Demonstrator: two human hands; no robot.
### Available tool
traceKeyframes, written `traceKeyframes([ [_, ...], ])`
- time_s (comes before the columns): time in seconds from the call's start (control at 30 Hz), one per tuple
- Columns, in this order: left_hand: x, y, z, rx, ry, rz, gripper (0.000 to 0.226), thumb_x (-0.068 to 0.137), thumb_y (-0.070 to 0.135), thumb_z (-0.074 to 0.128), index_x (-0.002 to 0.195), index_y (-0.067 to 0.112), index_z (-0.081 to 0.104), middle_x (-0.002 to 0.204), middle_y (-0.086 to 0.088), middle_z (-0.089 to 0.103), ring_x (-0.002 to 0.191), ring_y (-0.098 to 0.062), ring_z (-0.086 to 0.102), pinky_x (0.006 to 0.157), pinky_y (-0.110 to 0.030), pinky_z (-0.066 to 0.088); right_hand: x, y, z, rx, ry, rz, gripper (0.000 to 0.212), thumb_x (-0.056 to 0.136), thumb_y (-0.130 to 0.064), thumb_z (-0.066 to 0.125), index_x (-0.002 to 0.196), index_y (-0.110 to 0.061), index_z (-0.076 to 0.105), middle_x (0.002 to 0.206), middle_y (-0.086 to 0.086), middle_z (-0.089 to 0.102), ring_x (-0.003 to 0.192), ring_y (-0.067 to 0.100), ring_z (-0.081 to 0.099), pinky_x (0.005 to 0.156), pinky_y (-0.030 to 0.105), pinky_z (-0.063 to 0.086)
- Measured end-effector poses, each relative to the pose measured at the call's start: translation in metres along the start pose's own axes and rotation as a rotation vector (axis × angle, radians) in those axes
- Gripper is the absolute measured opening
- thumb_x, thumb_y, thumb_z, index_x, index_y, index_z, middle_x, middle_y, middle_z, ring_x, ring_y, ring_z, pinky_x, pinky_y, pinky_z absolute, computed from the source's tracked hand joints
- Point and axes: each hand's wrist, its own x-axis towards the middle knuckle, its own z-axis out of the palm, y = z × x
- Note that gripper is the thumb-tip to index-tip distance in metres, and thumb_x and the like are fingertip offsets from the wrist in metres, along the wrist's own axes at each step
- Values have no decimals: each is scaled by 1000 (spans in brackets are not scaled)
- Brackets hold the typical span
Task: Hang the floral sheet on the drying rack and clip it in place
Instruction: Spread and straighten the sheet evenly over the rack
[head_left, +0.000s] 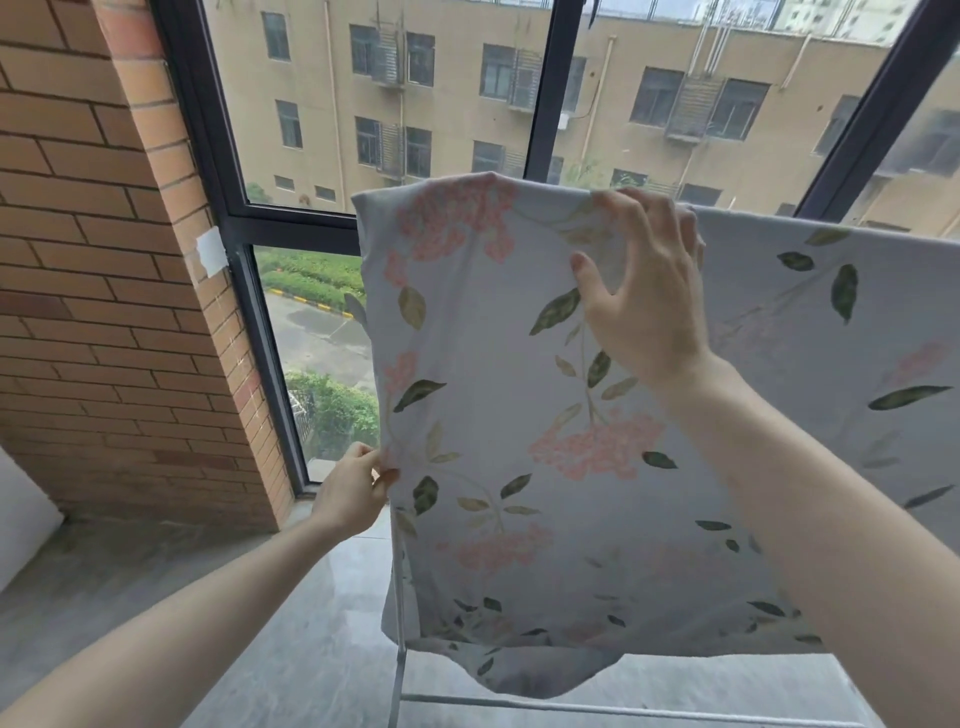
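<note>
The sheet is draped over the rack and is being straightened. Its side edge is pinched in the closed left hand; the top fold is pressed under the spread right hand. Clips are probably needed next; none are seen. Open room lies left of the left hand.

You faced a dark-framed window at the far side, with a tan apartment building beyond it. A brick wall stood on your left, a white patch of tape at its edge. Below lay a road, green hedges and the grey floor.
</note>
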Motion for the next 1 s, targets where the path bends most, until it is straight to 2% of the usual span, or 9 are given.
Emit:
traceKeyframes([
  [0.07, -1, 3, 3, -24, -18, -9, 17, 101, 36, 60, 110, 26, 71, 101, 8, 60, 89, -18, 63, 82, -44, 57, 21, -4, -3, -28, -87, 23, 46, 101, -40, 56, 143, -23, 55, 139, -2, 58, 130, 23, 49, 116, 44, 33],
  [0.17, -2, 3, 9, -104, -44, -49, 15, 100, 31, 59, 112, 31, 68, 104, 8, 70, 98, -21, 68, 85, -43, 58, 65, -18, -14, 23, -239, 125, 40, 105, -44, 50, 134, -21, 67, 131, -1, 68, 117, 22, 64, 100, 38, 49],
  [0.3, -5, 2, 12, -107, -122, -109, 23, 101, 27, 55, 124, 28, 58, 116, 8, 71, 108, -22, 66, 83, -38, 54, 116, -34, -29, -13, -563, 304, 38, 101, -49, 58, 118, -20, 76, 110, 2, 72, 99, 23, 66, 80, 30, 51],
  [0.4, -9, -1, 16, -146, -162, -119, 21, 95, 27, 64, 114, 31, 59, 111, 9, 72, 109, -18, 67, 89, -39, 55, 127, -27, -29, -25, -682, 377, 37, 93, -55, 67, 111, -24, 79, 94, -3, 72, 79, 16, 65, 70, 25, 51],
  [0.6, -14, -4, 21, -59, -102, -157, 13, 97, 28, 60, 101, 33, 71, 94, 11, 73, 92, -21, 66, 77, -37, 56, 125, -5, -14, 66, -542, 317, 30, 98, -46, 65, 94, -19, 79, 81, 0, 69, 66, 12, 58, 59, 22, 45],
  [0.73, -10, -2, 1, -18, 18, -145, 16, 100, 26, 54, 85, 27, 60, 78, 9, 62, 77, -26, 62, 65, -39, 53, 129, 21, -9, 65, -149, 342, 40, 102, -43, 58, 72, -18, 67, 71, 2, 63, 63, 19, 56, 62, 31, 48],
  [0.87, 5, -8, -36, 1, 150, -126, 14, 101, 29, 52, 89, 28, 60, 76, 6, 69, 70, -23, 63, 57, -33, 46, 133, 31, -13, 14, 156, 344, 36, 102, -45, 55, 97, -16, 76, 87, -3, 68, 79, 12, 58, 69, 21, 37],
  [0.93, 13, -12, -52, 39, 145, -132, 14, 100, 28, 53, 88, 27, 59, 75, 4, 68, 70, -24, 63, 57, -33, 46, 134, 28, -14, 40, 158, 319, 38, 102, -47, 56, 103, -16, 77, 90, -6, 68, 81, 10, 60, 71, 20, 40],
  [1.0, 16, -15, -56, 119, 63, -170, 15, 99, 27, 54, 85, 26, 59, 77, 2, 68, 73, -27, 63, 58, -33, 47, 134, 21, -12, 62, -11, 259, 35, 101, -47, 60, 103, -17, 77, 91, -4, 72, 80, 13, 64, 73, 23, 50],
])
